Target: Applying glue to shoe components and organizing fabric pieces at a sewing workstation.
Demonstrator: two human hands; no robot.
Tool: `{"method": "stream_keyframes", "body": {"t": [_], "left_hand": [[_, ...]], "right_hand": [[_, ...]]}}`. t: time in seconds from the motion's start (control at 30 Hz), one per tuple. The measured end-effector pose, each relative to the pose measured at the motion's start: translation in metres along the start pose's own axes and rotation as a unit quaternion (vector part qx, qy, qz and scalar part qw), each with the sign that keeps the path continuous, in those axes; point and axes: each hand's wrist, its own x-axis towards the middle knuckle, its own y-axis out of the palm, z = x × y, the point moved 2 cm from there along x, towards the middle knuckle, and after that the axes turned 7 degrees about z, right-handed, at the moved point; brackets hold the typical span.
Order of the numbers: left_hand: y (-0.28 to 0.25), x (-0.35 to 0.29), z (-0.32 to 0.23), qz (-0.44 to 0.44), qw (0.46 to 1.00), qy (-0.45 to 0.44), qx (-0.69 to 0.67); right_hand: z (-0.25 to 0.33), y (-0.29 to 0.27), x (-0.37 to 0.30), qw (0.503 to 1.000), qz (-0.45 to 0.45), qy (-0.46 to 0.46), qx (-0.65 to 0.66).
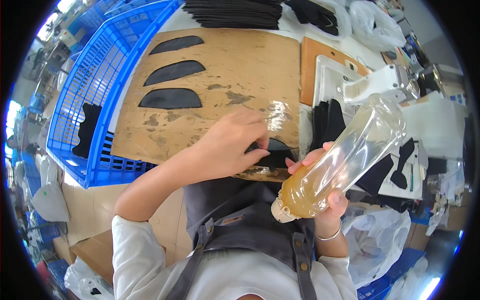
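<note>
My right hand [325, 187] grips a clear plastic bottle [345, 155] tipped nozzle-down toward me, with amber glue pooled at its lower end. My left hand [232, 145] presses its fingers on a black curved fabric piece [277, 152] at the near edge of a brown glue-stained board [240, 65]. Three more black curved pieces [172, 72] lie in a column on the board's far left part. The bottle's tip sits just right of the piece under my left hand.
A blue plastic crate [95, 80] holding black pieces stands left of the board. A stack of black pieces [235, 12] lies at the back. A white sewing machine [375, 82] and more black pieces [330, 122] are on the right. Plastic bags [380, 245] sit lower right.
</note>
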Motion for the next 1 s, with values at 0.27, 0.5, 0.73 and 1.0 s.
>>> {"method": "stream_keyframes", "body": {"t": [0.27, 0.5, 0.73, 1.0], "left_hand": [[-0.076, -0.043, -0.009, -0.28, 0.949, -0.137, -0.04], [-0.086, -0.111, 0.002, -0.266, 0.859, -0.068, 0.433], [-0.032, -0.133, 0.028, -0.225, 0.922, -0.133, 0.287], [-0.034, -0.134, 0.039, -0.27, 0.92, -0.21, 0.193]], "right_hand": [[-0.005, -0.002, -0.005, 0.997, -0.003, 0.035, -0.062], [0.001, -0.004, -0.002, 0.999, 0.006, 0.007, -0.045], [0.007, 0.0, 0.0, 0.999, -0.009, -0.001, -0.035], [0.013, 0.016, 0.012, 0.994, -0.036, -0.035, -0.096]]}}
